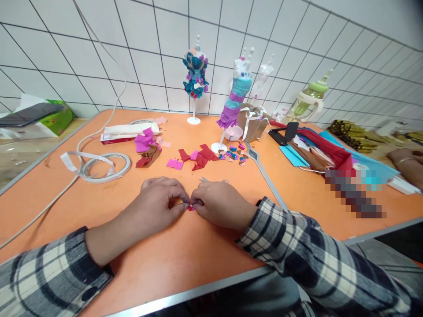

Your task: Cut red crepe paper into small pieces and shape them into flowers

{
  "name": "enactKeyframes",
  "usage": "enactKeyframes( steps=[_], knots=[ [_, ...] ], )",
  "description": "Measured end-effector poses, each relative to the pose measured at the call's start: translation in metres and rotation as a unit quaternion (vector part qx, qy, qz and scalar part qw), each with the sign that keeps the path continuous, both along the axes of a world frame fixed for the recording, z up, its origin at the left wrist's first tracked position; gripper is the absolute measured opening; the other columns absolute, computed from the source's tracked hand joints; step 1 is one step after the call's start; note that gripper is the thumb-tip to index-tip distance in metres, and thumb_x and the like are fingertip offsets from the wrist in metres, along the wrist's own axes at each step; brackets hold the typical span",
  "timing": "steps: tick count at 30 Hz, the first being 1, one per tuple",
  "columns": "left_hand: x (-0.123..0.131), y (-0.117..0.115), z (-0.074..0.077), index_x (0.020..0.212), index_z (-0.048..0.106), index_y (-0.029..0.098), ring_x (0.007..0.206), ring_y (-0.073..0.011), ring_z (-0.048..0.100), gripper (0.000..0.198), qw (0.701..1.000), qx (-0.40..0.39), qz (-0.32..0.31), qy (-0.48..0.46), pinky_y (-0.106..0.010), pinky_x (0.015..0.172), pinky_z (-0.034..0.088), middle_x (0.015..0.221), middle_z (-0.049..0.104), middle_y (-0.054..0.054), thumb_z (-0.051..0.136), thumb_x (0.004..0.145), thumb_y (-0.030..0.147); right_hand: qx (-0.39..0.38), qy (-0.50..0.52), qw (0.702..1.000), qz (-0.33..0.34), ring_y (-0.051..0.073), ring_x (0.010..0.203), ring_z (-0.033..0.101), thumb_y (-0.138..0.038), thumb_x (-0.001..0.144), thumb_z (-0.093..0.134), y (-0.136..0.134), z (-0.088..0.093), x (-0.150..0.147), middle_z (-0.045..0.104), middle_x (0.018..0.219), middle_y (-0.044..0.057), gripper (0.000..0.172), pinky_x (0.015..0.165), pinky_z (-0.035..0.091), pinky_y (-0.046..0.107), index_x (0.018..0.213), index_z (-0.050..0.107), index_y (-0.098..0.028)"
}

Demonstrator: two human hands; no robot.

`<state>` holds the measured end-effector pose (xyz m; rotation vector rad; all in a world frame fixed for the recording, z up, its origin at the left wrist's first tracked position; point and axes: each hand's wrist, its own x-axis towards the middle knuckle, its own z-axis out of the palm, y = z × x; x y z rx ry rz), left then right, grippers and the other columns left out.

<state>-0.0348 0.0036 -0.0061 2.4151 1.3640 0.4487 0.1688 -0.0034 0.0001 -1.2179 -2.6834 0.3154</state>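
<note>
Low over the orange table (148,264), my left hand (161,200) and my right hand (220,202) meet fingertip to fingertip. Both pinch a tiny red and pink piece of crepe paper (191,208), mostly covered by the fingers. Just behind my right hand the tips of scissors (204,179) show, with the rest hidden. Red crepe paper scraps (203,156) and a magenta scrap (175,164) lie beyond the hands. Small coloured paper flowers (234,154) are gathered to their right.
A mini dress form (235,103) in blue and purple paper and another dress form (194,77) stand at the back. Double-sided tape (107,167) and a white cable (59,198) lie left. Folded crepe paper (330,145), a bottle (309,101) and another person's hand (405,160) are right.
</note>
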Motion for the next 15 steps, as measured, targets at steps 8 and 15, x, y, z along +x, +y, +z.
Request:
enactKeyframes(
  steps=[8, 15],
  knots=[
    [0.0, 0.002, 0.0, 0.079, 0.076, 0.025, 0.088, -0.0258, 0.064, 0.021, 0.998, 0.011, -0.054, -0.002, -0.039, 0.082, 0.047, 0.087, 0.074, -0.004, 0.056, 0.083, 0.03, 0.043, -0.034, 0.996, 0.069, 0.017, 0.08, 0.061, -0.026, 0.099, 0.052, 0.004, 0.004, 0.009, 0.07, 0.097, 0.005, 0.021, 0.059, 0.031, 0.03, 0.1, 0.071, -0.018],
    [-0.002, 0.004, -0.005, 0.081, 0.076, 0.024, 0.085, -0.0237, 0.064, 0.02, 0.998, 0.022, -0.057, -0.012, -0.037, 0.081, 0.049, 0.086, 0.075, -0.003, 0.056, 0.083, 0.029, 0.033, 0.054, 0.997, 0.038, 0.016, 0.088, 0.063, -0.026, 0.097, 0.057, 0.006, 0.004, 0.01, 0.072, 0.096, 0.004, 0.019, 0.067, 0.035, 0.028, 0.1, 0.074, -0.019]
  ],
)
